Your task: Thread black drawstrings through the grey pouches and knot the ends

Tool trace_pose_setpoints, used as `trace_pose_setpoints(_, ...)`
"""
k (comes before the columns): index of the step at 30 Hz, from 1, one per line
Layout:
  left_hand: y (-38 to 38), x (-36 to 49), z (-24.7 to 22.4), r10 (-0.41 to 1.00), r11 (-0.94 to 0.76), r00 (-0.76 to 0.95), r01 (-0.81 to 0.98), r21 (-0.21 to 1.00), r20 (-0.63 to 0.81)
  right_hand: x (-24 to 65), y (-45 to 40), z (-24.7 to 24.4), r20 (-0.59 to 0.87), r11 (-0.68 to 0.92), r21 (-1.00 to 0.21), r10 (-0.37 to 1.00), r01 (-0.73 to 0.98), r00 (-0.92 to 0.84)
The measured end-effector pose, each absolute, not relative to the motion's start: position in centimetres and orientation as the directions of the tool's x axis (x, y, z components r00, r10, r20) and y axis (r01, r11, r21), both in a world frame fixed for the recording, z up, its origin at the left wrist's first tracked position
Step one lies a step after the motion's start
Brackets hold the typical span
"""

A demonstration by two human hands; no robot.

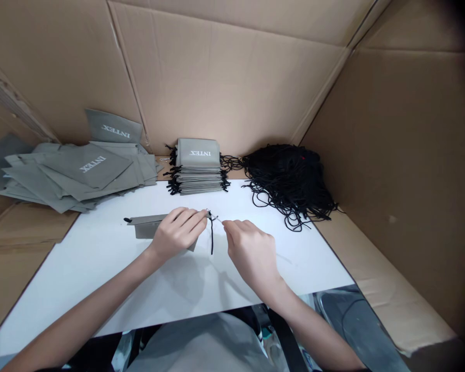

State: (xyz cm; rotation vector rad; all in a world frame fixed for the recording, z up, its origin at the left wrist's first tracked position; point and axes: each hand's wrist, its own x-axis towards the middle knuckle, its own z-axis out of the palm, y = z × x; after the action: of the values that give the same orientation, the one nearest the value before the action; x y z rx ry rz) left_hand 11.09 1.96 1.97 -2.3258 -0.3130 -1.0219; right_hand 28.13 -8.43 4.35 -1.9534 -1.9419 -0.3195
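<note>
My left hand [181, 230] is closed around the top edge of a flat grey pouch [144, 230], near its right corner. A short bit of black cord pokes out at the pouch's left end. At the right end, a black cord [212, 242] hangs down by my left fingertips. My right hand [253, 253] pinches a thin, silvery, wire-like tool [217, 218] whose tip reaches that corner and the cord. The tool's other end is hidden in my fingers.
A loose heap of grey pouches [96, 173] lies at the back left. Centre back stands a neat stack of corded pouches [199, 152]. To its right is a tangled pile of black cords [287, 175]. Cardboard walls [232, 77] enclose the white table [139, 294].
</note>
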Motion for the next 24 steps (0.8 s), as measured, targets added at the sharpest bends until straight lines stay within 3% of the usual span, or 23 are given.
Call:
trace_pose_setpoints(5,1.6,10.6,1.8,-0.020,-0.826,0.539,0.465,-0.317,0.842,29.0,-8.9,4.3,0.550,0.116,-0.283,0.833,0.952,0.061)
trace_pose_setpoints(10,1.7,9.5,2.4,-0.142,-0.818,0.461,0.444,-0.366,0.876,29.5,-9.9,4.7,0.700,0.301,-0.424,0.708,0.854,0.097)
trace_pose_setpoints(13,1.6,9.5,1.7,-0.191,-0.838,0.498,0.365,-0.404,0.846,30.0,-10.7,3.5,0.691,0.322,-0.470,0.713,0.822,0.117)
trace_pose_setpoints(16,1.3,9.8,-0.6,-0.181,-0.893,0.576,0.243,-0.379,0.797,30.8,-11.9,0.8,0.580,0.241,-0.513,0.805,0.824,0.125)
trace_pose_setpoints(18,0.9,9.9,-2.7,-0.022,-0.961,0.682,0.187,-0.203,0.731,31.3,-12.9,-1.3,0.464,0.156,-0.516,0.877,0.842,0.122)
trace_pose_setpoints(21,0.3,9.6,-5.1,0.236,-0.972,0.830,0.191,0.140,0.506,31.6,-14.0,-3.8,0.294,0.043,-0.473,0.949,0.880,0.111)
trace_pose_setpoints(24,0.4,9.1,-5.6,0.343,-0.929,0.861,0.251,0.273,0.375,31.4,-14.3,-5.0,0.205,0.013,-0.426,0.975,0.905,0.083)
